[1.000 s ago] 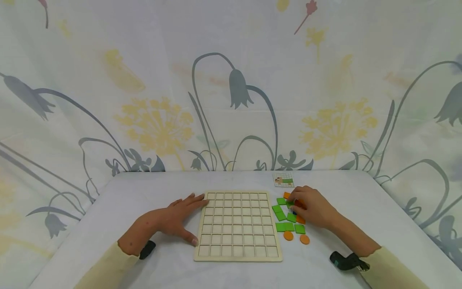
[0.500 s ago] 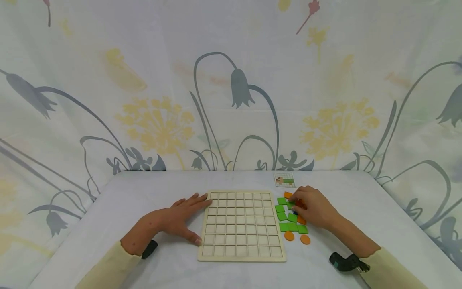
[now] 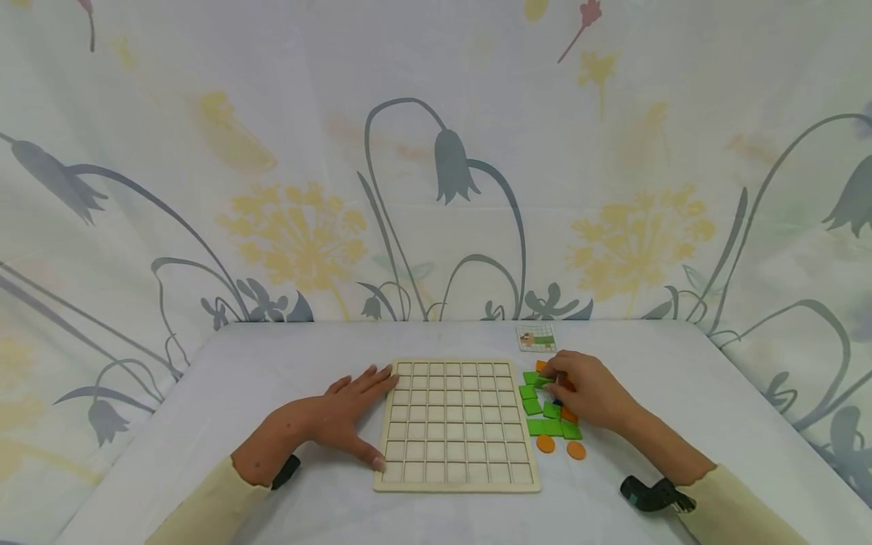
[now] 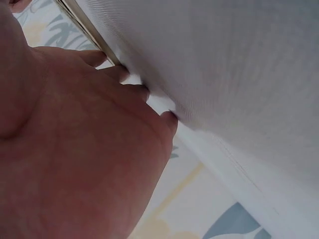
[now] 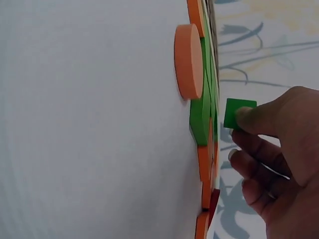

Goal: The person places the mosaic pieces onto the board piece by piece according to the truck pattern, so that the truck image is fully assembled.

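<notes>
A wooden grid board (image 3: 456,424) lies flat on the table with all its cells bare. My left hand (image 3: 341,412) rests flat beside its left edge, fingers straight, thumb touching the board's lower left side. My right hand (image 3: 586,390) is over a heap of tiles right of the board and pinches a green square tile (image 5: 238,113) just off the table, fingers curled. In the heap lie green square tiles (image 3: 545,427), orange tiles (image 3: 569,415) and two orange round discs (image 3: 576,450). One orange disc (image 5: 188,60) shows close in the right wrist view.
A small pattern card (image 3: 535,338) lies behind the tiles near the table's far edge. A flowered curtain (image 3: 436,166) hangs all round the white table (image 3: 272,356). In the left wrist view my left palm (image 4: 75,149) lies against the tablecloth.
My right hand has closed on a green tile and raised it a little from the heap. The left hand has stayed by the board.
</notes>
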Demonstrator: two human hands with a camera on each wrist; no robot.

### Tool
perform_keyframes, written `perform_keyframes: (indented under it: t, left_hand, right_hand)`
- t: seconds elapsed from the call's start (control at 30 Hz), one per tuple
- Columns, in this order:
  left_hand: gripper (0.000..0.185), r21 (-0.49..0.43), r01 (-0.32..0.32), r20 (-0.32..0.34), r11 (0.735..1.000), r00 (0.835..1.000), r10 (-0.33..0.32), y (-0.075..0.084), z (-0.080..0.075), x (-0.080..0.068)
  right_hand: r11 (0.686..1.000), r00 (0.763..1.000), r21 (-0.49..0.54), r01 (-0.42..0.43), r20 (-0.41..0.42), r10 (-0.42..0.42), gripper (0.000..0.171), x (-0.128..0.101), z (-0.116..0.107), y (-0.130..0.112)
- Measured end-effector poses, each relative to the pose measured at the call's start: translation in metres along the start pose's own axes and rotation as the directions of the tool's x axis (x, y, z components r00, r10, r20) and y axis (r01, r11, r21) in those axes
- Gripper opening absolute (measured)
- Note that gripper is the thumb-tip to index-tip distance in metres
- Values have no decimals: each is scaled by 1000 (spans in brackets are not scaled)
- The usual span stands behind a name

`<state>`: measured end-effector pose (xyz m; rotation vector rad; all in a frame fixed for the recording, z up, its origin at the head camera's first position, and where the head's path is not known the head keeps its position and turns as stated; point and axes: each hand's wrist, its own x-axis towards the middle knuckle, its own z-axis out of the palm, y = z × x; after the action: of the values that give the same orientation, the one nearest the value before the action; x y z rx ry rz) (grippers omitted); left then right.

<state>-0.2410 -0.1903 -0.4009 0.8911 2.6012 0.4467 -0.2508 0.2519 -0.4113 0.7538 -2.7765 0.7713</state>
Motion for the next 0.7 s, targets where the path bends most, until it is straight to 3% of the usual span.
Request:
perform_keyframes:
  t: [0.2,0.53,0.7]
  left_hand:
    - [129,1,9,2,1000,1000,-9,1,0,-1]
    - [128,9,15,8,1000,1000,-15,1,0,1]
    - [128,12,15,4,1000,1000,-15,1,0,1]
  right_hand:
    - [992,998,107,61,17,-63,16,0,6,-16]
    - [963,988,265,55,128,-91,14,-5,15,-44]
    - [970,974,241,34,208,-86,12,-6,16,-47]
